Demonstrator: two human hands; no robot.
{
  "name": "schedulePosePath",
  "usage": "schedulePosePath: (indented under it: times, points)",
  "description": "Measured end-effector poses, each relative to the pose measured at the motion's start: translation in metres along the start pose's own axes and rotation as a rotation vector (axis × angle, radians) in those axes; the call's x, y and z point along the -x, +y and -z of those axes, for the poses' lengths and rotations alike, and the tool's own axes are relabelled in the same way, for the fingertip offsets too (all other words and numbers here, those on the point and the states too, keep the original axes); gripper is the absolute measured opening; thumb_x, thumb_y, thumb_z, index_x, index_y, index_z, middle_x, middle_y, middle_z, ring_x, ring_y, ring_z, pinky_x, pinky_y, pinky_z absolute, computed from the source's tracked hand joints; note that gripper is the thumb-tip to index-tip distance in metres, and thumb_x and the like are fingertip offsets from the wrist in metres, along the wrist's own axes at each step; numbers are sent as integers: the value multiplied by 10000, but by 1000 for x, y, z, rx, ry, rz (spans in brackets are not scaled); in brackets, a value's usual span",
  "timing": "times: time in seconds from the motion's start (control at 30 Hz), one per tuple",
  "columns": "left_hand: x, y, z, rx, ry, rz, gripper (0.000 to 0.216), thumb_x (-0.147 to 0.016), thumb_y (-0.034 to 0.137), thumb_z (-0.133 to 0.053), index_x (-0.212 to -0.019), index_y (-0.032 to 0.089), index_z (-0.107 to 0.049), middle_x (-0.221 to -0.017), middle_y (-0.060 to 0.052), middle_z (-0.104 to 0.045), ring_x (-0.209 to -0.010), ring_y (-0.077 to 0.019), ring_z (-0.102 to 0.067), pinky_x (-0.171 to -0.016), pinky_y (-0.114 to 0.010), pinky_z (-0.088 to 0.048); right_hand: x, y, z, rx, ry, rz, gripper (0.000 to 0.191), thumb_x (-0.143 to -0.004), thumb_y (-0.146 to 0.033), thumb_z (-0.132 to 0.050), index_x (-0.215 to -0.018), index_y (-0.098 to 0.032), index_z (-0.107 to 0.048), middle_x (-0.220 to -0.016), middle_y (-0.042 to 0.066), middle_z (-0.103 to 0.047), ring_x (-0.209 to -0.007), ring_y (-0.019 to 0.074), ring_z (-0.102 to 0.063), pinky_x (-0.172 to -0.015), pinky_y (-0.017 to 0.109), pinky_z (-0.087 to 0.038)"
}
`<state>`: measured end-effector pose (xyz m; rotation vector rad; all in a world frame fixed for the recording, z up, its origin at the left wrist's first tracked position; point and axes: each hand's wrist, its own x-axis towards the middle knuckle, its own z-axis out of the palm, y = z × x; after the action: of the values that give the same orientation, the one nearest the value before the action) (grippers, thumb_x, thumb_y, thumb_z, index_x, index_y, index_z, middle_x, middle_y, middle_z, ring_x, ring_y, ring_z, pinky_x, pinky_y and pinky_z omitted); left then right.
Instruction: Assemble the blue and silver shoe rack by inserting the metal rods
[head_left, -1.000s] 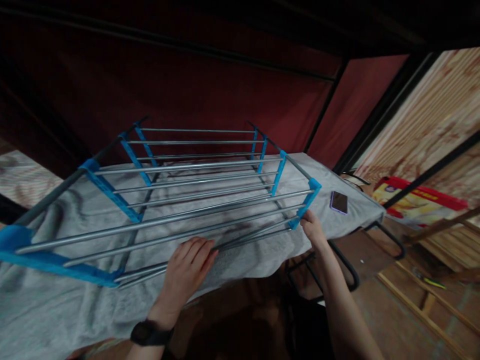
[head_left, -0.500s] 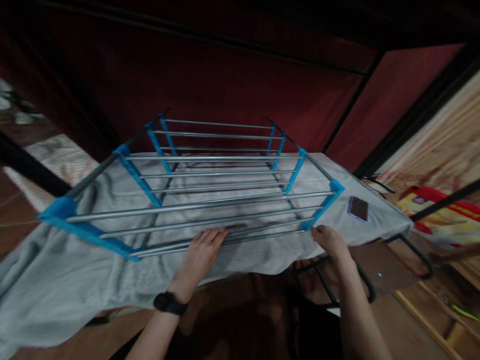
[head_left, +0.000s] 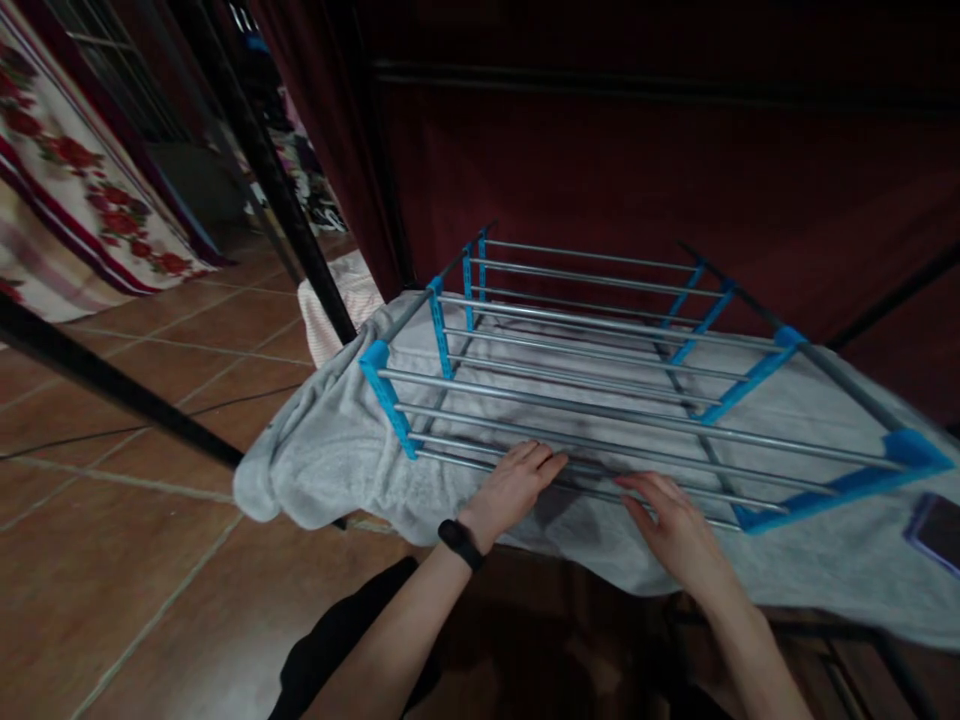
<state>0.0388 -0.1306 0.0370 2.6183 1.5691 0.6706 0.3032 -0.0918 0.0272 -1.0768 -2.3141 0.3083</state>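
A rack of metal tubes (head_left: 570, 403) with blue plastic side pieces (head_left: 387, 395) lies on a grey cloth (head_left: 450, 510). My left hand (head_left: 514, 487), with a black band at its wrist, is curled over the lowest front tubes near the middle, and its fingertips are partly hidden from me. Close by on the right, my right hand (head_left: 675, 530) is beside the same low tubes. Its thumb and fingers are apart, with nothing seen between them; whether the fingertips touch a tube is unclear.
A phone (head_left: 939, 530) lies on the cloth at the right edge. Black metal posts (head_left: 277, 190) stand at the left, before a floral curtain (head_left: 97, 190) and tiled floor (head_left: 150, 540). A dark red panel (head_left: 637, 170) rises behind the rack.
My view has turned left, so the rack sits further right in it. My right hand has left the blue right-end piece and come in along the front tubes toward my left hand.
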Motion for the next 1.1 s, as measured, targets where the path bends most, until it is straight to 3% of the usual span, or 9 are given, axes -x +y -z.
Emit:
schedulePosePath:
  times: [0.37, 1.1]
  points:
    - [-1, -2, 4, -32, -5, -29, 421, -923, 102, -425, -1324, 216, -482, -1111, -58, -591, -1089, -194, -533, -1016, -357, -432, -4, 9, -11, 318, 91, 98, 272, -962, -323, -451, -1181, -242, -590, -1129, 79, -647, -1021, 245, -606, -852, 397, -448]
    - [2, -7, 6, 14, 7, -39, 431, -910, 110, -467, -1326, 213, -499, -1111, -68, -609, -1081, -204, -541, -994, -376, -448, -8, 16, -13, 281, 49, 91, 278, -957, -289, -445, -1165, -222, -617, -1029, 72, -697, -934, 238, -634, -805, 384, -473]
